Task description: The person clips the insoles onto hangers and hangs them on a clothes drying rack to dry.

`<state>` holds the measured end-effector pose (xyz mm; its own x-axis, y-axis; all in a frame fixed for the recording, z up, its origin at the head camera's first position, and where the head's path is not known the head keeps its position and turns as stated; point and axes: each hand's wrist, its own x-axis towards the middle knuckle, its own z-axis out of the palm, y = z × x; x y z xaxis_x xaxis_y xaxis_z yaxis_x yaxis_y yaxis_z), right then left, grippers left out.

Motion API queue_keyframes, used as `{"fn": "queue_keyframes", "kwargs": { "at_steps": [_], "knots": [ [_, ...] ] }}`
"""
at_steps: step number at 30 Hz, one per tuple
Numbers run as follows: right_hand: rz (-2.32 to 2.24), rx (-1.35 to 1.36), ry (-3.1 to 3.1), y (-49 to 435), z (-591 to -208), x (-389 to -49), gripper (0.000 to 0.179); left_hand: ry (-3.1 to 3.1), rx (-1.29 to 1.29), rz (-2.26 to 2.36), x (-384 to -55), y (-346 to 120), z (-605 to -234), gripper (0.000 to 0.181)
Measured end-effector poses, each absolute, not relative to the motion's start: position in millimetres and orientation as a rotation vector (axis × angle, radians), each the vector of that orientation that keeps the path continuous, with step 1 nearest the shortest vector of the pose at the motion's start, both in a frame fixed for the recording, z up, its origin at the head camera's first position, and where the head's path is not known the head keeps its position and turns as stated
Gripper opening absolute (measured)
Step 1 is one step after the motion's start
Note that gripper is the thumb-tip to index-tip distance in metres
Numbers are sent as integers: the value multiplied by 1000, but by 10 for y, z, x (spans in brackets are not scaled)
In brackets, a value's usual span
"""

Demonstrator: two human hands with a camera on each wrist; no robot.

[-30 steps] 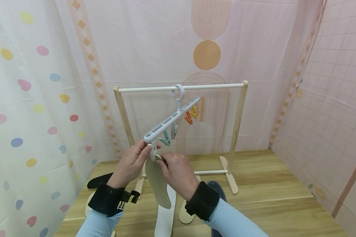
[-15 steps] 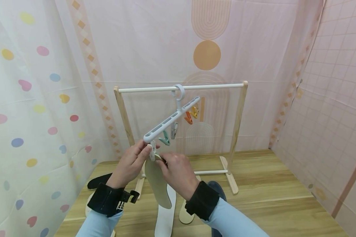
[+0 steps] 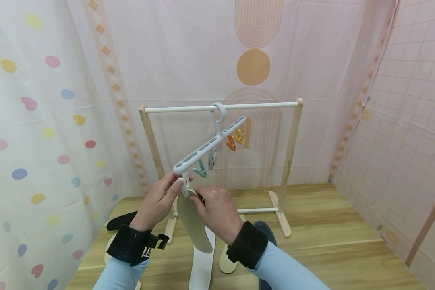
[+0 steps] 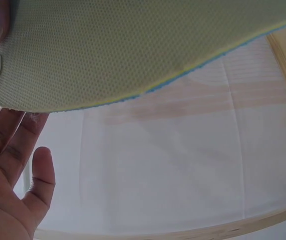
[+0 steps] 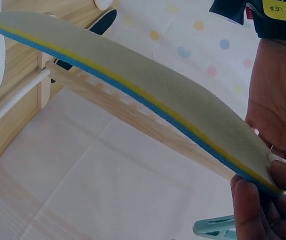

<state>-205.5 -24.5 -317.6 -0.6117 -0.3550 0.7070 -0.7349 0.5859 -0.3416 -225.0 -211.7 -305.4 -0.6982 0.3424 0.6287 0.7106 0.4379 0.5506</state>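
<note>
My left hand pinches a white clothespin that hangs at the near end of a pale blue clip hanger. Just to the right, my right hand grips the top edge of a beige insole, whose upper end meets the clothespin's mouth. From the hands the insole slants downward. Its yellow and blue edge layers show in the right wrist view, where the insole runs to the fingers of the right hand. In the left wrist view the insole's mesh face fills the top.
The hanger hooks onto a white rail of a wooden rack. Green, grey, orange and yellow clothespins dangle from it. White, beige, black and dark blue insoles lie on the wooden table.
The hanger's near end has shifted slightly left, together with the white clothespin. The insole's lower tip has swung a little right and up. Both hands keep their hold.
</note>
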Motion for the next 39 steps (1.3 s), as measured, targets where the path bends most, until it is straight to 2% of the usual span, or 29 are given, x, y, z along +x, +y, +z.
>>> {"fn": "queue_keyframes", "kwargs": {
  "at_steps": [17, 26, 39],
  "knots": [
    [869, 864, -2274, -170, -3208, -2053, 14, -2281, -842, -1221, -2266, -2152, -3118, 31],
    [855, 837, -2263, -129, -3255, -2070, 8, -2258, -773, -1201, -2276, -2212, -3171, 32],
    [889, 787, -2286, 8, -3445, -2136, 13, -2306, -552, -1191, -2320, -2314, -3311, 44]
  ]
}}
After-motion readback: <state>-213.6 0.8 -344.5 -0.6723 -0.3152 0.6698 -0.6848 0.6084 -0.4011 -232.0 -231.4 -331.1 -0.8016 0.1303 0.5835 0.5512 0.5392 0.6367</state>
